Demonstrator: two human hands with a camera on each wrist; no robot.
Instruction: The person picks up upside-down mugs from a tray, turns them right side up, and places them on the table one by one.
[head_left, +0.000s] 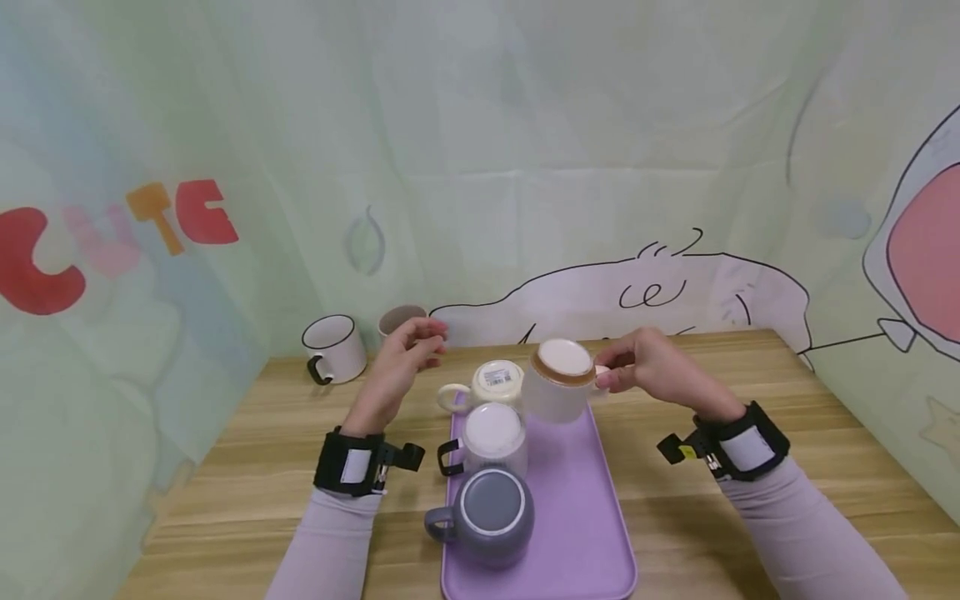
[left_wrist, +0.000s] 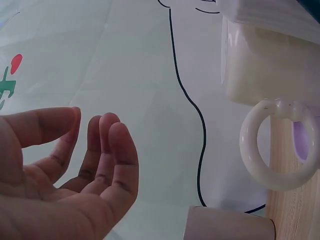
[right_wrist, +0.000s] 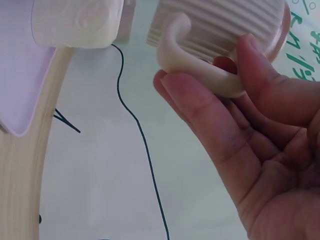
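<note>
My right hand (head_left: pixel 651 367) pinches the handle (right_wrist: pixel 200 70) of a white ribbed mug (head_left: pixel 555 400) with a tan band round its base. The mug is bottom up over the far end of the purple tray (head_left: pixel 577 508). Down the tray's left side stand three more upturned mugs: a cream mug (head_left: pixel 498 380) at the back, a white mug (head_left: pixel 495 437) with a black handle, and a dark grey mug (head_left: pixel 495 517) in front. Holding nothing, my left hand (head_left: pixel 401 367) hovers left of the cream mug, its fingers loosely bent.
At the back left of the wooden table (head_left: pixel 247 492) a white mug (head_left: pixel 336 350) with a black rim stands upright. A greyish-brown mug (head_left: pixel 401 318) is beside it, partly behind my left hand. A printed cloth (head_left: pixel 480 167) hangs behind the table.
</note>
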